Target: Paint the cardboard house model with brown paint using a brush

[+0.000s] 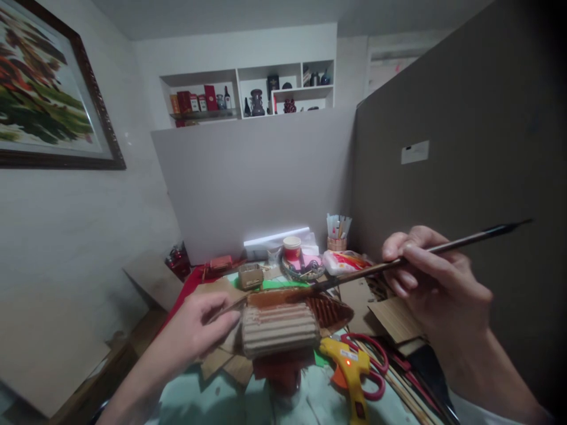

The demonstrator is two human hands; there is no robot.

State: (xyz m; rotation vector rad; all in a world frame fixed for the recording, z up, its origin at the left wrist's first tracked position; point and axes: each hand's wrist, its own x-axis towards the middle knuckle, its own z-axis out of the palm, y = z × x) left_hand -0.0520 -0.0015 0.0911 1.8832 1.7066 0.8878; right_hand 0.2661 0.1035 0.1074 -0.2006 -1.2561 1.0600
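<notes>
A cardboard model that looks like a small boat with a ridged, rounded corrugated cover [280,335] is in front of me. Its upper strip and right end are reddish brown, while the lower ridges are bare cardboard. My left hand [208,321] is closed on the model's left end, thumb and fingers pinching a thin edge. In my right hand [432,268] is a long dark paintbrush [370,271], slanting down to the left. Its brown bristles meet the model's upper side. Beneath the model is a dark red object [283,375], mostly hidden.
A yellow glue gun [349,366] with a glowing light and red-handled scissors [376,378] lie right of the model. Cardboard pieces [396,319] are scattered around. Behind are a small cardboard box [250,276], a paper cup [292,249] and a holder of tools [337,242]. Grey panels [266,183] stand beyond.
</notes>
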